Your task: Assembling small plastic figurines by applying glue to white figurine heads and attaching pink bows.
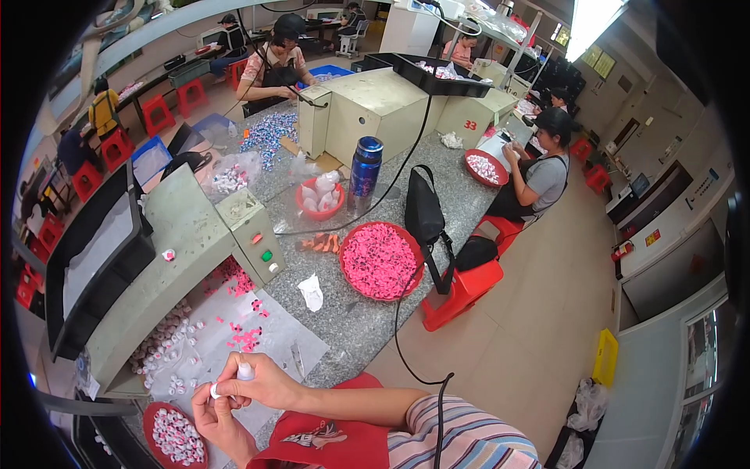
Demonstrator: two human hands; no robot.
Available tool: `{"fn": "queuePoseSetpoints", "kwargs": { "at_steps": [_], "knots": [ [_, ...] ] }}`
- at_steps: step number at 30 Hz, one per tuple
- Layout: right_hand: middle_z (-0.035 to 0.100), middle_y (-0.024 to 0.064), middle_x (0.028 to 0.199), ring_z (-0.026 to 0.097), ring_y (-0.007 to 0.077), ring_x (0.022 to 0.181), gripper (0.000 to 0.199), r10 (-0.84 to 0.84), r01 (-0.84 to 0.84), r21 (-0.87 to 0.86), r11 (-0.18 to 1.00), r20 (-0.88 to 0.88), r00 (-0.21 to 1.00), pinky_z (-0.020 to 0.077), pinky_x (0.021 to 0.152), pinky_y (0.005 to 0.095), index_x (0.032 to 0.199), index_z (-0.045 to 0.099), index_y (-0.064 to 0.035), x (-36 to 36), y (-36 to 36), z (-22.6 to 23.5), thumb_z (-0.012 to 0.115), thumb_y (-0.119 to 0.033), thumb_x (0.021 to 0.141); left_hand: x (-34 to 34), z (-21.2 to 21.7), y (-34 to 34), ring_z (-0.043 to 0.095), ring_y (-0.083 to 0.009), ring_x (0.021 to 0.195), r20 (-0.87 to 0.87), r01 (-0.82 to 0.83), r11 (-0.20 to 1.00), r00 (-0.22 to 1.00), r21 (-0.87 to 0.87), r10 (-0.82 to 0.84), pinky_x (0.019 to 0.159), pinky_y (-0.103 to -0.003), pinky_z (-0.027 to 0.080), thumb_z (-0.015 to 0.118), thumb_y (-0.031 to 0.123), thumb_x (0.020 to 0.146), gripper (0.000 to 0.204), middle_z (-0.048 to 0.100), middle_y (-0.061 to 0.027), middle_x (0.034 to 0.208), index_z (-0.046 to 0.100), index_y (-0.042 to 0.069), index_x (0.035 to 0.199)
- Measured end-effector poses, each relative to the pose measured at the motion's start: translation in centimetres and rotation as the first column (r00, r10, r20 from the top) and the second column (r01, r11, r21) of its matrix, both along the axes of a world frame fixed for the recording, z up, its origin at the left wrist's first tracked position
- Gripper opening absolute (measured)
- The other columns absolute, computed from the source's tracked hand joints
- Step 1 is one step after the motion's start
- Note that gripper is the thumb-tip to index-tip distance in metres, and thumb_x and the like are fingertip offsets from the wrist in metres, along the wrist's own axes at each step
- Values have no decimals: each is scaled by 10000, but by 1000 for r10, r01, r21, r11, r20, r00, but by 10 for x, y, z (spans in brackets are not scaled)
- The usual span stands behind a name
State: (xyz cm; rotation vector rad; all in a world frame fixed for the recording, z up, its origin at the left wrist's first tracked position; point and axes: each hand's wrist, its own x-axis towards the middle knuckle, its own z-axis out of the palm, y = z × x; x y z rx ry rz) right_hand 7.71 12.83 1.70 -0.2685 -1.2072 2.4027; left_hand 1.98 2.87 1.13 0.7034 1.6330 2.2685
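Observation:
Over the lower edge of a white paper sheet (293, 332), my two hands are close together. My left hand (223, 430) pinches a small white round piece (214, 390) between thumb and fingertips. My right hand (262, 384) is closed around a small white bottle (245, 371), and its fingertips touch the same round piece. Beyond them on the sheet lie loose pink pieces (247, 339) and a heap of white round pieces (160, 344). Beside my left hand, a red basket (148, 426) holds white and pink round pieces. What my curled fingers cover is hidden.
A beige machine (176, 227) with coloured buttons stands over the sheet, a black tray (58, 305) on top. On the stone table are a basket of pink pieces (380, 260), a blue can (366, 168) and a black bag (424, 207). A cable crosses the right side. Co-workers sit beyond.

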Motion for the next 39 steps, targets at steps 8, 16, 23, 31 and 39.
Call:
{"fn": "queuePoseSetpoints", "kwargs": {
  "at_steps": [8,16,23,31,39],
  "knots": [
    [528,15,624,487,54,502,136,12,-13,45,999,19,1000,375,409,186,831,515,-18,-1,6,-6,584,-133,809,-8,-16,2,430,-64,608,42,39,998,998,-52,-37,532,-190,359,519,81,846,166,519,-30,802,490,2,990],
    [513,15,594,474,60,480,152,9,-11,23,1000,64,998,352,393,191,844,508,-18,-3,-2,-13,573,-152,818,-8,-19,-2,410,-56,592,87,23,997,996,-77,-16,517,-180,340,519,66,843,124,507,-23,794,502,7,951],
    [546,27,638,496,61,525,127,133,-123,-86,989,129,983,385,429,192,830,540,-3,-9,-5,-15,579,-123,810,-4,-13,-5,419,-56,593,169,-121,981,975,-153,147,500,-187,344,523,40,826,132,517,-32,838,502,5,952],
    [575,60,688,518,81,537,82,1,-8,22,1000,271,963,422,461,208,815,537,-4,-13,15,-26,599,-31,769,-17,-23,7,535,-125,693,200,105,993,976,-59,-92,516,-215,428,520,-68,752,206,511,-87,911,518,-16,951],
    [580,98,766,522,114,559,80,57,-65,25,998,251,966,433,479,235,856,546,16,-30,2,-49,571,5,781,-33,-49,-12,564,-121,642,313,83,991,943,106,-112,571,-222,461,541,-53,776,188,573,-81,819,533,-21,961]
  ]
}}
